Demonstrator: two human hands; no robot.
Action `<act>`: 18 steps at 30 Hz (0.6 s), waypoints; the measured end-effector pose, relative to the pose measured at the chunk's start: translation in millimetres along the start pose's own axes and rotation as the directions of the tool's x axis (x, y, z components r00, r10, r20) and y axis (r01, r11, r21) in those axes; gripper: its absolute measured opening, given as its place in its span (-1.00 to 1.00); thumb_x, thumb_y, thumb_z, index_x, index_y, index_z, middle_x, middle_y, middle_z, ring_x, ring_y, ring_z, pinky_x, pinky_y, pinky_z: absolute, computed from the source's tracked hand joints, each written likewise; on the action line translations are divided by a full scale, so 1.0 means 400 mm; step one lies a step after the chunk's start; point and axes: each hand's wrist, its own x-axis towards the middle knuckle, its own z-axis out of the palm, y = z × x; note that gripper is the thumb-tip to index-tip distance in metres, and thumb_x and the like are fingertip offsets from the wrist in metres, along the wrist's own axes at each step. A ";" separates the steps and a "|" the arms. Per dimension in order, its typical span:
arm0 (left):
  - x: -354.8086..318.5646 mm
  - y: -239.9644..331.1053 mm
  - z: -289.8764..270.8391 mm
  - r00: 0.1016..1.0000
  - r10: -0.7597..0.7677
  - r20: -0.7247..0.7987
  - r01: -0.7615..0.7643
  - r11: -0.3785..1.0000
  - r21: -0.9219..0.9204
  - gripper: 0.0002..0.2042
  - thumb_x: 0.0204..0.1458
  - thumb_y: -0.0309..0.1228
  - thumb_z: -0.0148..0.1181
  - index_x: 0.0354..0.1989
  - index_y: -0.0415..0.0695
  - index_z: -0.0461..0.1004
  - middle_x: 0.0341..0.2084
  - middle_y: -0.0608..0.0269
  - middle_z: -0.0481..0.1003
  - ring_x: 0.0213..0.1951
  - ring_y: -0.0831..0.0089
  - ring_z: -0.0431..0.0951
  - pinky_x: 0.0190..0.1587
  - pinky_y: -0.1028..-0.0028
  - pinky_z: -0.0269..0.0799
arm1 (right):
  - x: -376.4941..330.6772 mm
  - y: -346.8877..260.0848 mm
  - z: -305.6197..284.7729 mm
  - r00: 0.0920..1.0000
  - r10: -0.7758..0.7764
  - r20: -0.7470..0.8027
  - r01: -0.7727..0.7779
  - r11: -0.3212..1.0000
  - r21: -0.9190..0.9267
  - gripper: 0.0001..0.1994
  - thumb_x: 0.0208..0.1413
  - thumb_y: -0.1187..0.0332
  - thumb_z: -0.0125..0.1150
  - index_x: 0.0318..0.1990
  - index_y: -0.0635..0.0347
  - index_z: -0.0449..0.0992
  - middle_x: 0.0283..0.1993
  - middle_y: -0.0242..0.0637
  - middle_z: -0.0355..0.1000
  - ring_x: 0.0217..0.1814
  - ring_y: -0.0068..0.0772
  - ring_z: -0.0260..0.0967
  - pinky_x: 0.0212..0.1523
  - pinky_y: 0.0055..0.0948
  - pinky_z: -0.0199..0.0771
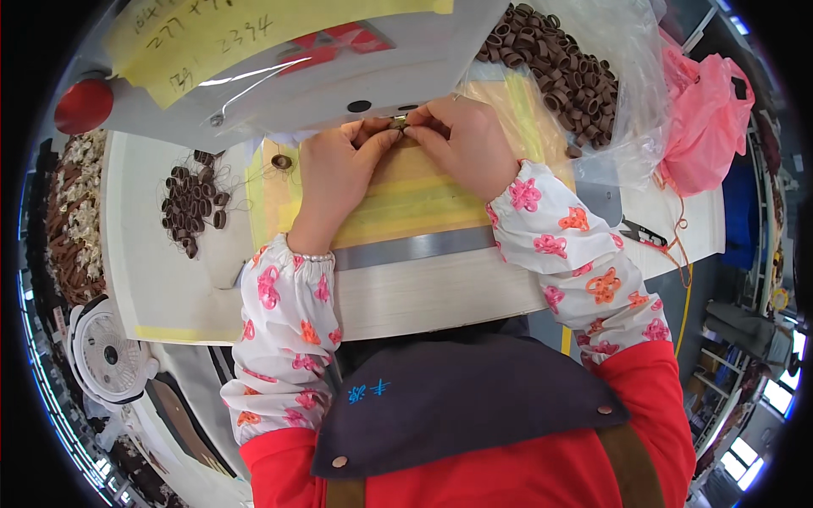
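My left hand (337,168) and my right hand (471,144) meet below the grey head of a sewing machine (423,78). Thumbs and fingers of both pinch a small brown loop (397,124) between them, mostly covered by the fingertips. Close to my left wrist, a single brown loop (281,162) lies on the yellow-taped work surface (398,199), with thin threads about it. Farther left is a small heap of similar loops (193,203) with loose thread ends. A bigger pile of brown loops (563,72) sits on clear plastic beyond my right hand.
A pink plastic bag (707,118) rests at the right, with thread snips (644,234) and an orange cord (677,241) nearer me. A red knob (84,107) juts from the machine's left. Beside the table's left edge stands a white fan (110,354).
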 end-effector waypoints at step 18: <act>0.019 -0.008 0.006 0.997 -0.074 -0.037 0.076 0.994 0.075 -0.68 -0.12 -0.16 0.17 -0.56 -0.23 0.49 -0.83 0.33 0.34 -0.72 0.62 0.27 -0.59 0.55 0.20 | 0.008 0.003 0.016 0.997 -0.003 -0.072 -0.006 0.992 -0.129 -0.89 -0.15 0.48 0.17 -0.48 0.37 0.45 -0.55 -0.10 0.40 -0.50 -0.14 0.37 -0.46 -0.37 0.36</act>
